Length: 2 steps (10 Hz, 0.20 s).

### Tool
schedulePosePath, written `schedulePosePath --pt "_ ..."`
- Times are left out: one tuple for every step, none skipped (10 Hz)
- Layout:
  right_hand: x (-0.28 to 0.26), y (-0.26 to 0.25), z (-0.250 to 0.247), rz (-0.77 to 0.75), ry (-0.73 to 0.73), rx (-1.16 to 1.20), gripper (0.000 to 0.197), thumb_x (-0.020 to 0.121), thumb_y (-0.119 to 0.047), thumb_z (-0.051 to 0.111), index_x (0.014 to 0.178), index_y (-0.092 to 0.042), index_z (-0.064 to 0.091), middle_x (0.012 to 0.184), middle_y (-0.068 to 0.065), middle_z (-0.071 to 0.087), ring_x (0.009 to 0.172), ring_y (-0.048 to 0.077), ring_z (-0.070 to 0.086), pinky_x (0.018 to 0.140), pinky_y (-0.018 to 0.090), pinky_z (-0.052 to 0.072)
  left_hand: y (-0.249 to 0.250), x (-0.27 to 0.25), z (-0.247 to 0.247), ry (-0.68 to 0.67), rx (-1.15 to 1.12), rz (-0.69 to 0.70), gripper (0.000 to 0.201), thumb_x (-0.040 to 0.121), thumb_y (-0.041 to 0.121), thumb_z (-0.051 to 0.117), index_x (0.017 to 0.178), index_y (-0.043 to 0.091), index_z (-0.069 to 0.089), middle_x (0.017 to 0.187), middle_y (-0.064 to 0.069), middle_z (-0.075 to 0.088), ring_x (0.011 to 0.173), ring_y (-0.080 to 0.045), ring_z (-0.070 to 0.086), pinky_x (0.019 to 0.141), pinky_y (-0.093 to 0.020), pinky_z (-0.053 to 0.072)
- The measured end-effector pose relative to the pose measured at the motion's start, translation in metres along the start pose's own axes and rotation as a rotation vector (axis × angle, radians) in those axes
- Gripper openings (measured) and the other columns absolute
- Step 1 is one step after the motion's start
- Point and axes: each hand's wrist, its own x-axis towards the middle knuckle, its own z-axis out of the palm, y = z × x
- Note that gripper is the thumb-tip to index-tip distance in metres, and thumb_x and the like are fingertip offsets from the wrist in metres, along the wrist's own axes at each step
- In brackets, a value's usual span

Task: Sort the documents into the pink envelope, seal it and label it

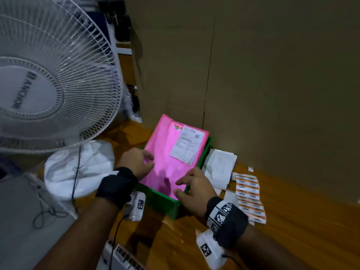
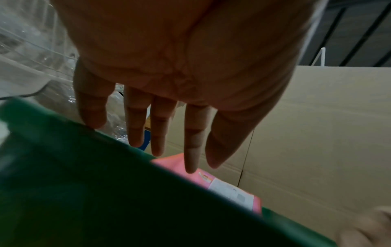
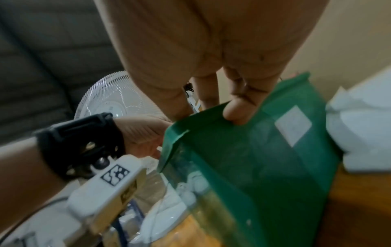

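Envelope: the flat pink plastic mailing envelope (image 1: 171,152) is lying across the top of the green plastic bin (image 1: 165,203), its far end overhanging the bin's far rim, by the tall brown cardboard sheet (image 1: 253,75).
Label: a white printed shipping label (image 1: 188,145) is sitting on its far right part, so I am judging labelling done.
Left hand: my left hand (image 1: 136,162) is resting at the envelope's near left edge; fingers are reading loosely extended in the left wrist view, gripping nothing that I can see.
Right hand: my right hand (image 1: 192,189) is hovering at the near right corner; one fingertip is hooking over the bin's rim in the right wrist view; nothing pinched.
Handling: I am judging it light, thin, floppy and slick, apt to sag, so I am favouring both long side edges near the middle.
Risk: the white wire-caged pedestal fan (image 1: 52,75) is standing near left; a draught could lift it.
Nearby: a strip of orange-and-white stickers (image 1: 250,197) and white folded papers (image 1: 220,166) are lying right of the bin on the wooden table (image 1: 302,221).
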Motion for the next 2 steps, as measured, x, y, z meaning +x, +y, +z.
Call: schedulePosePath --pt "-0.007 0.0 0.0 -0.013 -0.004 0.084 0.037 0.087 -0.04 0.068 0.12 -0.022 0.069 0.118 -0.004 0.043 0.096 0.01 0.053 0.099 0.024 0.045 0.007 -0.02 0.011 -0.055 0.008 -0.035 0.024 0.082 0.038 0.07 0.105 0.03 0.076 0.117 0.0 0.074 0.107 -0.023 0.068 0.095 -0.031 0.051" --pt "-0.024 0.007 -0.011 -0.038 0.004 0.199 0.045 0.087 -0.034 0.069 0.13 -0.025 0.062 0.132 -0.001 0.039 0.104 0.012 0.054 0.101 0.026 0.047 0.033 -0.041 0.019 0.015 -0.037 0.019 0.025 0.085 0.033 0.071 0.107 0.025 0.075 0.116 0.0 0.073 0.109 -0.02 0.065 0.097 -0.03 0.048"
